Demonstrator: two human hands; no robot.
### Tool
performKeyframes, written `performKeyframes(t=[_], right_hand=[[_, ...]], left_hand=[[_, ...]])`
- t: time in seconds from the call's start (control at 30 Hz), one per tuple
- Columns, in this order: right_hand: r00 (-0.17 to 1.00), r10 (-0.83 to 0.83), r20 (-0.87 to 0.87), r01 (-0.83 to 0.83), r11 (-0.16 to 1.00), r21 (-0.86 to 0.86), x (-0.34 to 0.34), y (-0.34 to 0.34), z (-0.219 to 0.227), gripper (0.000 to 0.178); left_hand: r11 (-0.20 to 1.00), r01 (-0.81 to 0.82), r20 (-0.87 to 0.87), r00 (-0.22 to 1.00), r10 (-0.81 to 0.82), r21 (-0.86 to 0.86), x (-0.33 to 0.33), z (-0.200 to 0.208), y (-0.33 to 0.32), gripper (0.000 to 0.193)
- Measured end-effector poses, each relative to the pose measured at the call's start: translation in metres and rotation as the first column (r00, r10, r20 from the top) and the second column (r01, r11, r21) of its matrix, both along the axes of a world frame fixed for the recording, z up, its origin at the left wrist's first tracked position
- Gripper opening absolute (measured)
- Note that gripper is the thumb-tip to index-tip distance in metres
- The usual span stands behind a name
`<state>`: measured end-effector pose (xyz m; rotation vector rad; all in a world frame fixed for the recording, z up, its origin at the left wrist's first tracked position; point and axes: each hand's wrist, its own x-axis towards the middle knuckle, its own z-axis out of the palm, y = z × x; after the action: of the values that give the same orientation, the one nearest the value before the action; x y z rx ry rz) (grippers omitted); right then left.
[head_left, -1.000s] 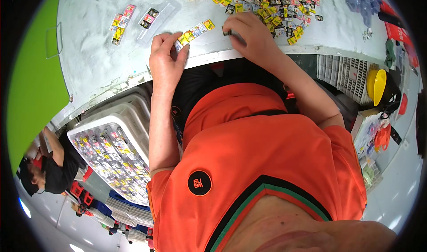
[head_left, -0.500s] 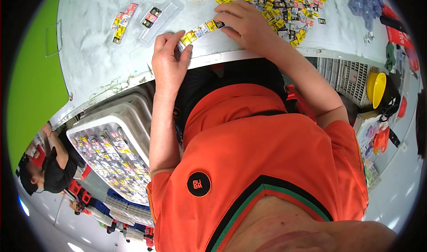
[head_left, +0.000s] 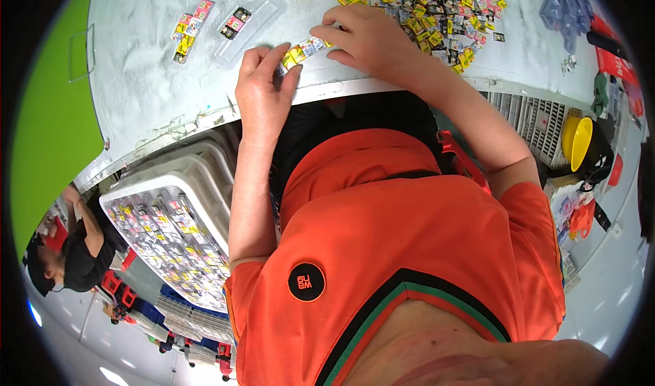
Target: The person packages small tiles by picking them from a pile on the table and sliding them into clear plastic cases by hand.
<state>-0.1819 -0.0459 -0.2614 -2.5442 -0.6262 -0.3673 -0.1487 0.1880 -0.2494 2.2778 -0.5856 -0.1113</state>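
A row of small printed blocks (head_left: pixel 297 54), yellow, white and blue, lies at a slant near the table's front edge. My left hand (head_left: pixel 265 79) has its thumb and forefinger closed about the row's near left end. At the far right end my right hand (head_left: pixel 372 43) curls its fingers and thumb around the blocks, hiding that end. To the left lies a clear plastic tray (head_left: pixel 263 19) with a few black and pink blocks (head_left: pixel 236 22) in it. Farther left sits another group of joined blocks (head_left: pixel 192 30) in pink, white and yellow.
A large heap of loose blocks (head_left: pixel 437 18) spreads beyond my right hand. Clear plastic trays (head_left: pixel 565 14) are stacked at the far right. Below the table's left edge stands a white crate (head_left: pixel 205 209) of filled trays. Another person (head_left: pixel 89 239) works by a green surface (head_left: pixel 51 113).
My right hand has slid left along the row and now covers more of its right end. My left hand stays at the other end, almost unmoved.
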Motion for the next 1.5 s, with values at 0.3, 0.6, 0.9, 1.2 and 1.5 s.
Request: performKeyframes(t=[0.3,0.6,0.9,1.2,1.5], right_hand=[[0.999,-0.036,0.029,0.038,0.997,-0.066,0.005,0.009,-0.003,0.028],[1.000,-0.005,0.020,0.004,0.998,0.057,0.025,0.020,0.020,0.026],[0.965,0.183,-0.189,-0.197,0.979,-0.056,0.095,0.043,0.057,0.025],[0.980,0.177,-0.090,-0.186,0.977,-0.103,0.110,0.046,0.015,0.026],[0.980,0.197,-0.025,-0.198,0.978,-0.070,0.108,0.044,0.020,0.030]], left_hand=[[1.000,0.016,0.017,1.000,-0.016,0.000,0.002,0.000,-0.002,0.033],[0.999,-0.033,-0.015,0.999,0.033,-0.027,0.013,0.029,0.012,0.030],[0.985,-0.160,0.004,0.987,0.160,0.065,0.053,0.023,0.036,0.027],[0.983,-0.151,-0.038,0.987,0.155,0.100,0.061,0.011,0.036,0.026],[0.984,-0.173,0.036,0.985,0.171,0.043,0.054,0.012,0.038,0.029]])
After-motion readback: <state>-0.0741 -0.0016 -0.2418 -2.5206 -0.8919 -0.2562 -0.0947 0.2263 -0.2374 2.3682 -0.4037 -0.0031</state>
